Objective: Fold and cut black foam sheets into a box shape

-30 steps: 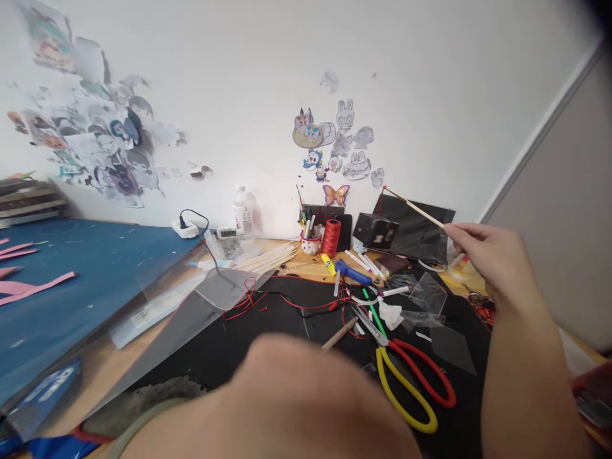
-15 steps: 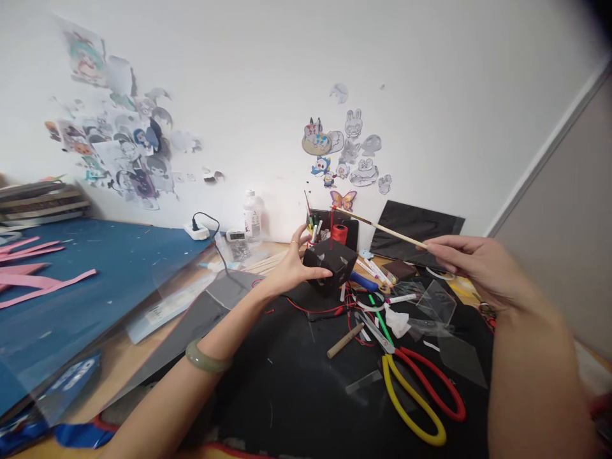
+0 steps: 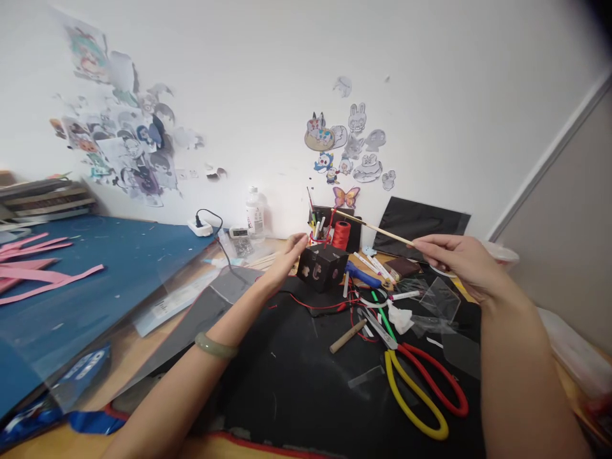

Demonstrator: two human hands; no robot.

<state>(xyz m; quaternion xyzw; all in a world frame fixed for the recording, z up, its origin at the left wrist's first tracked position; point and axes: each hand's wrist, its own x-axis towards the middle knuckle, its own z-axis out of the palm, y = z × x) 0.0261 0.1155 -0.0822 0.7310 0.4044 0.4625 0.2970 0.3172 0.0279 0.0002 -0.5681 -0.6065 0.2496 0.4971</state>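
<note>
My right hand [image 3: 452,258] pinches the thick end of a thin wooden stick [image 3: 387,235], which points left and slightly up. From the stick's far tip a red cord [image 3: 330,224] runs down to the top of a black box [image 3: 321,268] with small cut-out shapes in its sides. Beside the box's left edge is my left hand [image 3: 285,260], its fingers stretched out and no longer wrapped round the box. Whether a fingertip still touches it, I cannot tell.
Large scissors [image 3: 396,350] with red and yellow handles lie on the black mat [image 3: 287,376], near a short wooden rod [image 3: 347,336] and plastic scraps. Behind the box stand a red thread spool [image 3: 341,236] and a pen holder. A bottle [image 3: 255,213] is by the wall.
My left hand has let go of the box and drawn back to its left. The box has turned, showing other cut-outs. My right hand still holds the stick, slightly further left.
</note>
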